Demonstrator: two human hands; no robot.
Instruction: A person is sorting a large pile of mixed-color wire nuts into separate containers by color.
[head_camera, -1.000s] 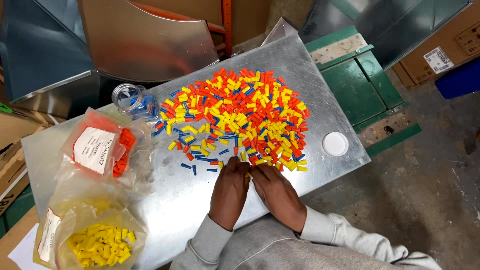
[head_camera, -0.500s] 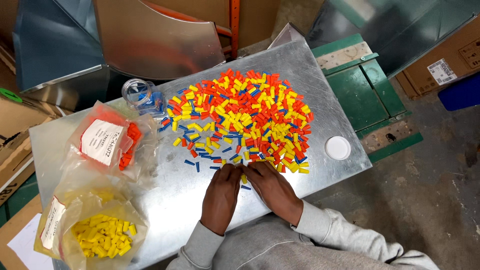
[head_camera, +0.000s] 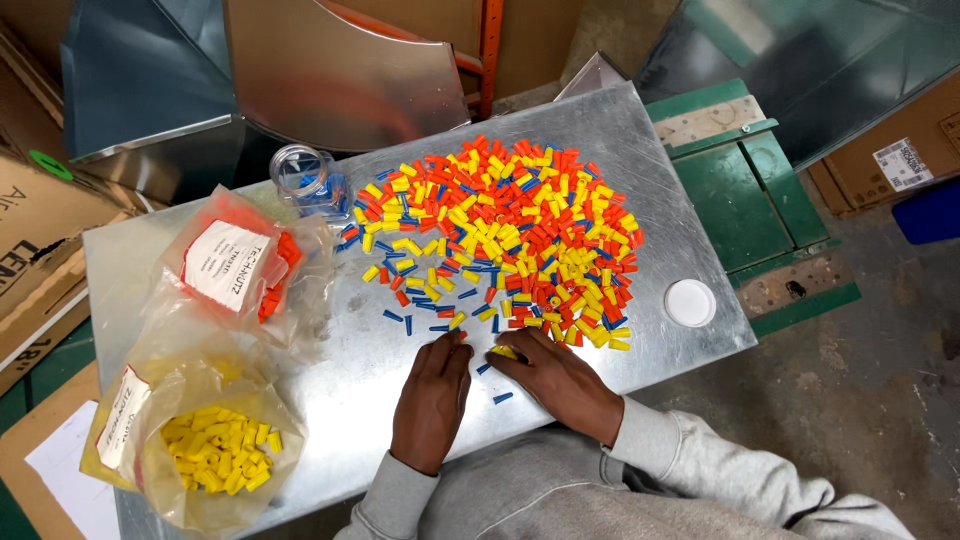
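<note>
Right hand (head_camera: 560, 380) touches small caps (head_camera: 500, 235) — orange, yellow, blue — heaped loosely.

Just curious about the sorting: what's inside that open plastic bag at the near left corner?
The open plastic bag holds a heap of small yellow caps. Whatever lies beneath that heap, or behind the bag's label, is covered.

head cam | above, facing steeply down | mid-range over scratched galvanised sheet-metal tabletop (head_camera: 640, 140) | single view, nothing shared
</note>
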